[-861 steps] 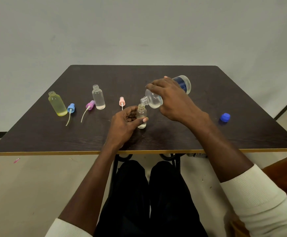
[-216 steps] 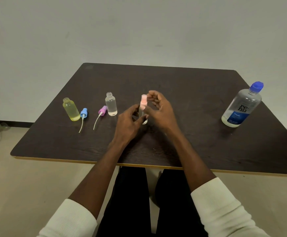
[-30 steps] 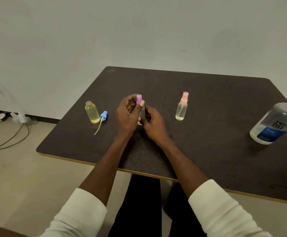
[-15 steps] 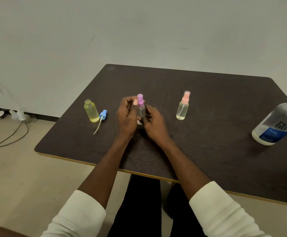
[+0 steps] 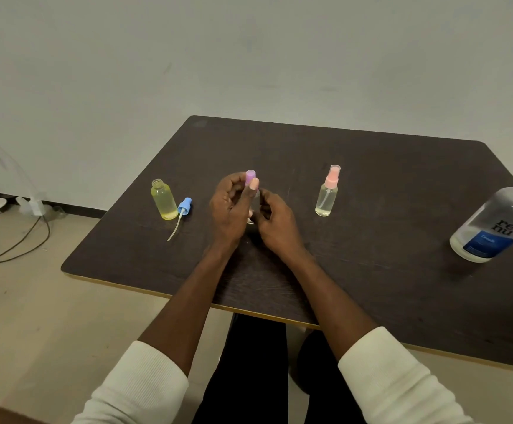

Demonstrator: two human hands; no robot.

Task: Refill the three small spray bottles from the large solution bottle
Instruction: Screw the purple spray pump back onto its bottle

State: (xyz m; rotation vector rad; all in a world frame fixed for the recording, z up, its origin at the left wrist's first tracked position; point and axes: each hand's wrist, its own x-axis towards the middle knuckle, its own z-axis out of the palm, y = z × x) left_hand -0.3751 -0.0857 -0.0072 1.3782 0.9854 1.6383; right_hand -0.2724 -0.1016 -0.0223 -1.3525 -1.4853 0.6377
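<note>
At the middle of the dark table [image 5: 371, 209] a small clear spray bottle stands between my hands, mostly hidden by them. My left hand [image 5: 230, 209] pinches its purple spray cap [image 5: 250, 175] at the top. My right hand [image 5: 275, 223] curls round the bottle's body. To the right stands a closed small bottle with a pink cap [image 5: 328, 194]. To the left stands an uncapped yellow bottle [image 5: 163, 199], and beside it lies its blue spray cap [image 5: 184, 206] with the tube. The large solution bottle [image 5: 498, 224], blue cap on, stands at the far right.
The table's near edge [image 5: 187, 299] runs diagonally in front of my knees. On the floor at the left lie cables [image 5: 19, 243] and small items by the wall.
My left fingers have shifted slightly on the purple cap atop the bottle. Both hands stay at the same spot. The view has drifted a little.
</note>
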